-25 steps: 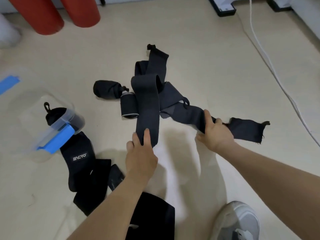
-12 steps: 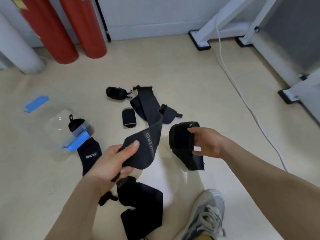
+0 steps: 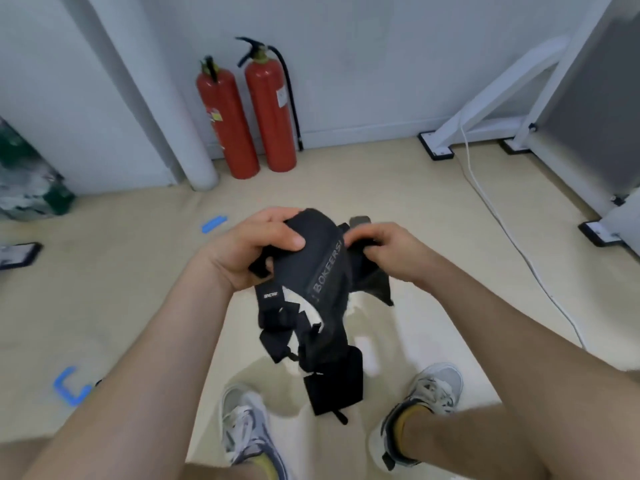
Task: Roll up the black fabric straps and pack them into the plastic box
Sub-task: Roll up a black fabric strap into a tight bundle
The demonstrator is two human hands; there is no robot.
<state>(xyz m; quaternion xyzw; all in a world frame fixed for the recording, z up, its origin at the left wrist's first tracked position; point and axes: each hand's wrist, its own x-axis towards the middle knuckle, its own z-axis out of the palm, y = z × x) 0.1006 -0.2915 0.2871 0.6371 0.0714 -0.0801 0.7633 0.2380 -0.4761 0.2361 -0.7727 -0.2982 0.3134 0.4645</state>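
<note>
We are standing on a beige floor [image 3: 433, 209] by two red fire extinguishers [image 3: 270, 112]; our left hand [image 3: 254, 252] and right hand [image 3: 393, 252] are gripping black straps [image 3: 320, 271] lettered BOKEERSI.

Black fabric straps [image 3: 322, 292] hang bunched in midair, ends dangling.

Fingertips on the right hand [image 3: 388, 251] are buried in the black strap bundle [image 3: 311, 268]; far left of it, a blurry green-white heap [image 3: 27, 181] is cropped by the edge.

even indoor light, soft shadows, slight blur, wide-angle edge distortion
</note>
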